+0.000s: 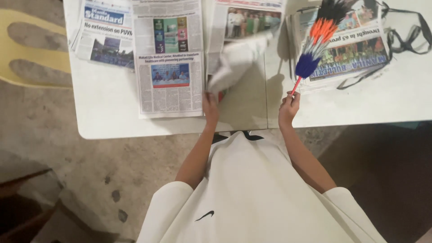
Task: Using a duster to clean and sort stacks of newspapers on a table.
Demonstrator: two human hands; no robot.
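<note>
Rough concrete floor (112,171) fills the lower part of my view, and above it runs a white table (108,117) spread with newspapers. I am looking straight down past a white shirt (256,198) at both bare arms reaching forward to the table's near edge.

My left hand (210,107) is closed around the lower end of a white cloth (236,60). The cloth rises up and away from that hand toward the right, blurred (so I cannot tell its exact shape), and its far end lies over the bottom of a newspaper page with a group photo (252,20). Just to the left of this hand lies an open newspaper sheet (168,58) with coloured pictures, its near corner almost touching the wrist. Farther left of it sits a folded newspaper (105,33) with a blue masthead.

My right hand (289,104) is gripped around the thin red handle of a feather duster (315,40). The duster slants up and to the right from that fist, with a blue tuft nearest the hand, then white and orange, then black at the tip. Its head lies over a stack of newspapers (355,51) beyond and to the right of the hand. A black strap (405,42) loops across the table past that stack. The two hands are near each other, with bare tabletop between them. Off to the far left of the left hand, a yellow plastic chair (31,49) stands beside the table.
</note>
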